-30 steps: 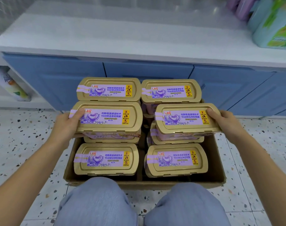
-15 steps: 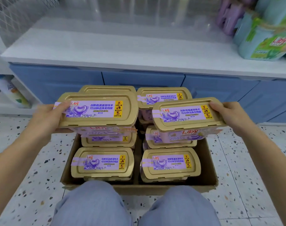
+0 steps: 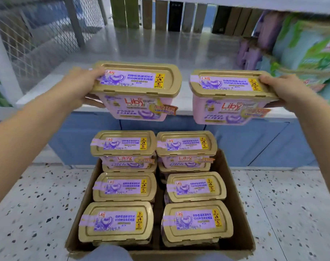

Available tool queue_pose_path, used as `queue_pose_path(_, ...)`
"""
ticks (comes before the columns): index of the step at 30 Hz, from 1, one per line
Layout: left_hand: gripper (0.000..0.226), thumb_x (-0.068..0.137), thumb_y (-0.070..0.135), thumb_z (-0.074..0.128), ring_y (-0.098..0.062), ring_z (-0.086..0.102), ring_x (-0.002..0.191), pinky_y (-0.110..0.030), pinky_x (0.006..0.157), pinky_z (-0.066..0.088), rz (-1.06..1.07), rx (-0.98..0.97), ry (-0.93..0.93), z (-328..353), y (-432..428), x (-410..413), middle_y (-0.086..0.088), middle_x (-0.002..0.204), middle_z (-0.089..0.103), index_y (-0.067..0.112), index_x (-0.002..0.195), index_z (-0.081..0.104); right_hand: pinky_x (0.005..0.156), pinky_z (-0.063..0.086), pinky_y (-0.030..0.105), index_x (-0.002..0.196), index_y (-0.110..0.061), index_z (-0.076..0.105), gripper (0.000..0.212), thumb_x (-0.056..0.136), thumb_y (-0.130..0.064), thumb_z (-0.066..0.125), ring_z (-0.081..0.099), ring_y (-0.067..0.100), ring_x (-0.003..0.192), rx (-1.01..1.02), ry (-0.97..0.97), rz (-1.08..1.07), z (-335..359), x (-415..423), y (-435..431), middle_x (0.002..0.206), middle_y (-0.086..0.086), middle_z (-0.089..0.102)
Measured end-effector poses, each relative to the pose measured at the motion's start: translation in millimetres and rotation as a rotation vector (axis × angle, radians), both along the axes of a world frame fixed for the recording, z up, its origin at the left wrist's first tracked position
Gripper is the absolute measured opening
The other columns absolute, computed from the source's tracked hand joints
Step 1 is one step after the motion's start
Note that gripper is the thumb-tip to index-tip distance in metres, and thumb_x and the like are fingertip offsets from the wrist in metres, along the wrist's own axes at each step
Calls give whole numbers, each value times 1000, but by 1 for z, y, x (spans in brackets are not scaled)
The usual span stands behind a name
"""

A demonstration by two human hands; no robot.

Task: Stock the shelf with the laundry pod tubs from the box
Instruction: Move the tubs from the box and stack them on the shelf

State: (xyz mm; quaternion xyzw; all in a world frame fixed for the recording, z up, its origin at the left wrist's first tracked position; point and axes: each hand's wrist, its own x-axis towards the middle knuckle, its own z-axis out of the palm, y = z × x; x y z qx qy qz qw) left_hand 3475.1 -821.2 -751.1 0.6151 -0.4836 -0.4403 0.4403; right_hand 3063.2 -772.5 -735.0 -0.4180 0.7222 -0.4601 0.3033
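While both tubs were low over the box [image 3: 179,254] a moment ago, they are now lifted high, up by the front edge of the white shelf [image 3: 160,49]. So two are out and ready to be set down. The other tubs [image 3: 124,187] wait in the box. The left hand [image 3: 81,85] grips the left tub [image 3: 137,91] by its end, thumb on the gold lid. The right hand [image 3: 280,89] grips the right tub [image 3: 230,95] the same way. Both arms reach forward.

Two tubs [image 3: 139,91] [image 3: 230,97] side by side above the box [image 3: 235,213], before the shelf [image 3: 179,51].
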Motion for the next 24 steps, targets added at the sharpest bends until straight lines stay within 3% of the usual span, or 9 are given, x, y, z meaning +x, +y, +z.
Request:
queue_pose_path(3, 22, 91, 31, 52, -15, 61, 32, -41, 37, 52, -30, 16, -46, 8, -20, -11, 1, 37, 61, 14, 77, 52, 25, 44, 26, 73, -11, 47, 27, 90, -29, 57, 53, 3, 27, 3, 44, -12, 15, -2, -20, 71, 4, 49)
queue_pose_path(5, 24, 91, 31, 52, -17, 60, 30, -45, 37, 50, -28, 45, -69, 8, -32, -17, -1, 36, 61, 12, 78, 51, 25, 44, 27, 68, -12, 44, 30, 90, -28, 56, 57, 12, 38, 6, 58, -26, 20, -1, -32, 69, 5, 47)
queue_pose_path(7, 23, 91, 31, 53, -18, 60, 31, -45, 35, 49, -20, 73, -81, 5, -41, -24, -6, 48, 65, 9, 86, 52, 25, 44, 28, 69, -12, 43, 29, 91, -27, 56, 53, 18, 54, 27, 44, -32, 21, -1, -44, 70, 5, 47)
queue_pose_path(10, 28, 92, 31, 52, -28, 64, 49, -42, 32, 49, -8, 96, -92, 0, -53, -35, -10, 72, 62, 6, 104, 51, 27, 44, 30, 71, -13, 45, 27, 91, -28, 55, 51, 17, 60, 67, 29, -28, 17, -3, -59, 70, 5, 50)
queue_pose_path(13, 25, 92, 30, 50, -28, 62, 60, -37, 32, 51, -9, 116, -83, -4, -62, -44, -10, 73, 62, 6, 99, 53, 27, 44, 29, 70, -13, 46, 27, 92, -27, 55, 55, 19, 54, 91, 11, -24, 11, -4, -70, 70, 6, 52)
queue_pose_path(16, 23, 91, 29, 48, -27, 63, 62, -35, 40, 54, -13, 132, -68, -5, -67, -49, -10, 74, 63, 8, 96, 54, 27, 45, 30, 71, -12, 48, 26, 91, -28, 55, 55, 12, 28, 112, -27, -35, 0, -10, -82, 69, 7, 52)
queue_pose_path(18, 24, 90, 29, 47, -26, 63, 64, -37, 48, 52, -6, 140, -50, -4, -70, -50, -10, 75, 63, 8, 99, 55, 28, 46, 31, 82, -9, 53, 22, 90, -29, 56, 53, 11, 25, 120, -51, -54, -10, -15, -89, 66, 10, 56)
queue_pose_path(21, 30, 93, 40, 41, -24, 61, 68, -38, 62, 52, 10, 128, 14, -6, -70, -52, -8, 75, 63, 18, 80, 57, 30, 48, 28, 113, -8, 55, 35, 88, -33, 58, 60, 22, 47, 128, -80, -68, -21, -19, -97, 63, 8, 60)
queue_pose_path(24, 46, 92, 57, 31, -23, 62, 75, -39, 74, 50, 76, 61, 162, -14, -56, -54, -5, 81, 65, 23, 81, 60, 49, 52, 29, 112, -12, 57, 46, 85, -49, 55, 57, 20, 65, 113, -118, -29, -21, -18, -93, 75, 4, 60)
